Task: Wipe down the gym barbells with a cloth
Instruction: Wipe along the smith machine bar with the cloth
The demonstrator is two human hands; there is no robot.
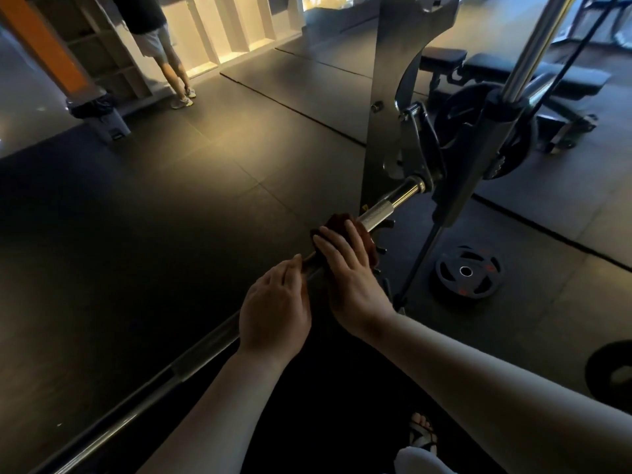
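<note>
A steel barbell (386,207) runs from the lower left up to a carriage on the rack at centre right. Its knurled, shiny end shows beyond my hands. A dark reddish-brown cloth (342,221) is wrapped over the bar. My right hand (345,268) lies on top of the cloth, fingers curled over it and the bar. Just below it, my left hand (275,309) grips the bare bar, thumb on top. The bar's stretch under both hands is hidden.
The rack's grey upright (390,97) and a chrome guide rod (533,46) stand right behind the bar. A weight plate (466,273) lies on the dark rubber floor at right. A bench (513,71) sits behind. A person (164,56) stands far left by shelving.
</note>
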